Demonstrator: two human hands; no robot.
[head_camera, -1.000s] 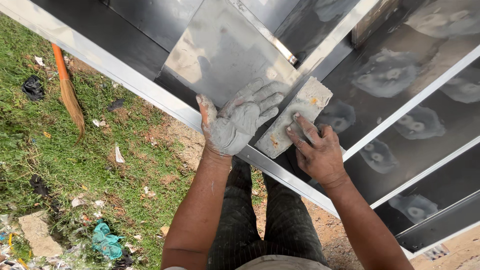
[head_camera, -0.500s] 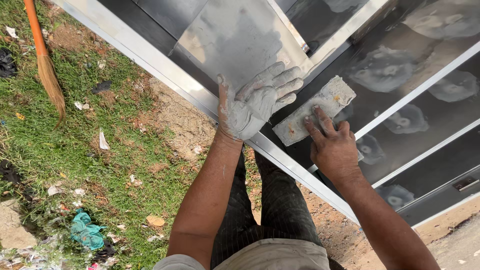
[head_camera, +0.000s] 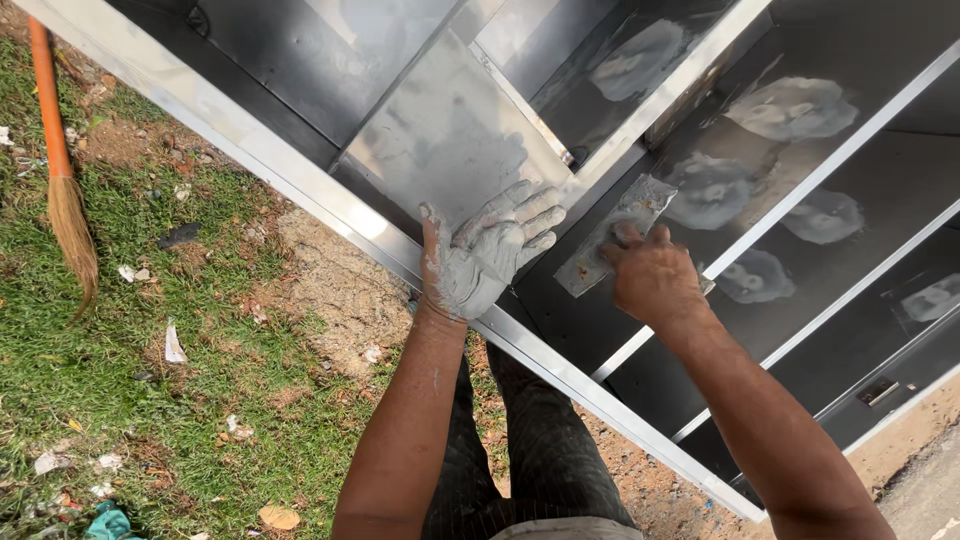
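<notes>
Two hands on the job here, both up against a big dark metal frame (head_camera: 300, 60) with shiny silver rails, and that frame is the landmark for everything.

Right hand (head_camera: 652, 280) has the scraper (head_camera: 615, 250), a flat rectangular blade smeared with grey filler. It lies flat on a dark panel of the frame, just right of the pale filled panel (head_camera: 450, 140), with one end poking out up-left of the knuckles. Fingers are curled over the near end, pressing it down, so that hand is clenched on the tool. Looks to me like a thin, stiff, light bit of steel, probably slick where the paste is wet, so holding it at the near end with fingers spread along the back seems the sane way to keep it flat. I'd guess the edges are a bit sharp too.

Left hand (head_camera: 485, 255) is caked in grey paste and holding nothing: fingers spread wide, palm resting on the frame's silver rail right at the lower corner of the filled panel.

Grey dabs of filler (head_camera: 790, 108) sit on the dark panels further right on the frame. Left of the frame there's littered grass (head_camera: 180, 400) and an orange-handled broom (head_camera: 60, 190) lying well apart from it.
</notes>
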